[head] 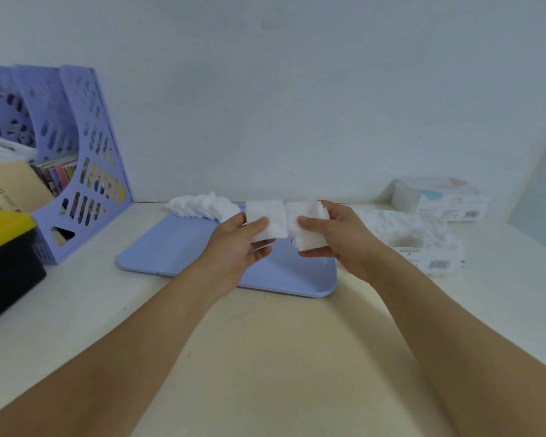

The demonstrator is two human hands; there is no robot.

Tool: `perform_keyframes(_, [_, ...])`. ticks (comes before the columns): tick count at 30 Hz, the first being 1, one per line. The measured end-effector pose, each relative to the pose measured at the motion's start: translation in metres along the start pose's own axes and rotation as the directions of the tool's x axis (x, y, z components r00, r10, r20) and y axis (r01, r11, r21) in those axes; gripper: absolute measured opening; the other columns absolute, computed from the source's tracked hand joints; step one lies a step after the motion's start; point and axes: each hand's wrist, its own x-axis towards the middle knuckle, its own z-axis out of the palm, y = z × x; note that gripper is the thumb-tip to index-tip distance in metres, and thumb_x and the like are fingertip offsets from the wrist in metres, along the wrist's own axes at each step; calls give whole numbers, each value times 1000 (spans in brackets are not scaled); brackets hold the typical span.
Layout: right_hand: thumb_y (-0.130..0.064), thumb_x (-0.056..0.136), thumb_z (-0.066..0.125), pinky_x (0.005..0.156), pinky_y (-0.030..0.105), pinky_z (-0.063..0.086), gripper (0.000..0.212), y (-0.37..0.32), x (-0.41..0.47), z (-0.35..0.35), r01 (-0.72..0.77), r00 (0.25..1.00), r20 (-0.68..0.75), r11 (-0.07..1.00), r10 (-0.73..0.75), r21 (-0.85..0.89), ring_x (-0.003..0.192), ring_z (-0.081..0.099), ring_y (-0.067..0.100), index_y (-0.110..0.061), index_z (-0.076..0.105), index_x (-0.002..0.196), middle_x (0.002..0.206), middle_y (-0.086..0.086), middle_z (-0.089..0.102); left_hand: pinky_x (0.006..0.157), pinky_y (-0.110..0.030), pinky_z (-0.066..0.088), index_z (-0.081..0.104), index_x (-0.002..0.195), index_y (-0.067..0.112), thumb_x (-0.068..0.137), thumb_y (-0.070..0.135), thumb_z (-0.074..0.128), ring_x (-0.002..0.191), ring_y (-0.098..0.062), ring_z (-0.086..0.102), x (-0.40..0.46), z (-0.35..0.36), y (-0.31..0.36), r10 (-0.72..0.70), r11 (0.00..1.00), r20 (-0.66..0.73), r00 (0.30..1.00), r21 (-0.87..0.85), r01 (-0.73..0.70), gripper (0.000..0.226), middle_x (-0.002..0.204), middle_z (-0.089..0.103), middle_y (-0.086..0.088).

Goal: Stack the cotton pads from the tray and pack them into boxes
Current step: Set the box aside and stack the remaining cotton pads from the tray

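You held both hands above the lilac tray (177, 247). Your left hand (237, 244) pinched a small stack of cotton pads (265, 220) between thumb and fingers, and your right hand (338, 238) gripped a thicker stack (306, 228) just beside it. More loose pads (202, 205) lay fanned along the tray's far edge. To the right, on the table (265, 342), sat an open box (423, 244) with pads, and another box (438, 198) farther back.

Two bare forearms, no sleeves; left hand (238, 244) and right hand (344, 241) ungloved.
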Motion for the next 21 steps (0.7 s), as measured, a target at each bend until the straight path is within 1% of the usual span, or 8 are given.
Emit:
perform_keyframes(3, [-16,101,61,64,38,61,21,3,1,3,-5,1000,9,1000,5,8,103,71,37,-9,65,120,118,22,69,71,-27,54,68,111,14,98,17,63,84,-16,66,3,10,-2,-49,997,28,998,-62,51,14,95,72,0])
perform_keyframes(5, [-16,103,58,67,42,62,22,4,2,4,-1,1000,20,1000,1,1,105,70,38,-8,63,122,118,22,68,64,-24,54,68,109,15,97,21,65,78,-14,63,5,16,-6,-72,985,-5,997,-158,70,13,92,70,0])
perform_keyframes(7, [-11,102,56,70,45,63,20,3,3,3,-7,1000,19,1000,7,4,102,69,35,-6,62,121,120,22,66,56,-20,50,69,106,16,95,22,68,69,-11,56,8,18,-12,-79,977,-39,996,-202,69,12,85,67,2])
perform_keyframes(10, [-2,100,55,73,46,63,22,0,3,-1,-26,999,25,1000,26,-7,99,68,31,-3,61,121,121,23,64,52,-18,45,69,103,15,95,19,68,60,-7,49,13,16,-15,-13,996,-16,1000,-93,12,9,80,63,4])
perform_keyframes(13, [-1,97,59,70,45,64,25,-3,2,-5,16,1000,12,992,-15,-122,97,69,30,-3,56,122,118,18,63,55,-17,45,69,104,9,93,13,70,60,-8,48,13,13,-14,90,995,11,996,31,-90,11,79,60,1])
perform_keyframes(16, [-4,95,67,63,40,63,25,-5,0,-6,101,994,-5,970,-105,-219,92,71,27,-3,58,118,110,16,66,63,-17,49,70,107,6,88,9,74,65,-8,55,14,7,-12,142,987,-25,990,77,-139,20,80,68,2])
perform_keyframes(19, [-7,95,67,61,36,62,19,-9,-2,-5,146,988,-7,956,-153,-256,87,72,24,-3,63,113,105,14,68,72,-18,54,71,105,4,89,11,73,76,-10,63,13,3,-13,154,987,-28,988,43,-152,17,92,72,-3])
perform_keyframes(21, [-5,97,63,65,39,63,17,-11,-1,-3,140,990,-7,968,-144,-206,93,71,26,-3,62,113,108,15,68,75,-19,56,70,106,3,92,12,70,81,-13,65,12,3,-12,121,992,-15,993,-28,-121,16,97,71,-7])
